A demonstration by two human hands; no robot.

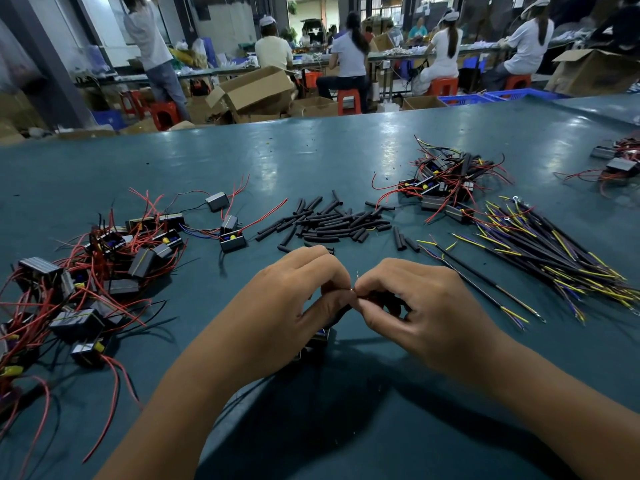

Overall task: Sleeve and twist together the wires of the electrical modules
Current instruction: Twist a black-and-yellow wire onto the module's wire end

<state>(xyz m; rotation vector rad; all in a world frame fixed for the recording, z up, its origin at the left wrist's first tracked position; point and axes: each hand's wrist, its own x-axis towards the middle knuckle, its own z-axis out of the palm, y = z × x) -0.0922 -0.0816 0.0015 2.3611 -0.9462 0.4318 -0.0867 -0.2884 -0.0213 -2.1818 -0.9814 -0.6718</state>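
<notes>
My left hand (pixel 294 299) and my right hand (pixel 412 306) meet fingertip to fingertip above the table's near middle. Between them both pinch thin bare wire ends (pixel 356 287). A black sleeve (pixel 375 296) lies under my right fingers. Below my left hand hangs a small black module (pixel 320 337), mostly hidden. Short black sleeve tubes (pixel 325 223) lie in a heap just beyond my hands. A pile of black modules with red wires (pixel 93 268) covers the left side. Black cables with yellow and purple leads (pixel 540 251) fan out on the right.
The green table (pixel 311 157) stretches far ahead. A second heap of modules with wires (pixel 446 185) sits at the back right, and more modules (pixel 616 162) lie at the far right edge. Seated people, cardboard boxes and red stools fill the room behind.
</notes>
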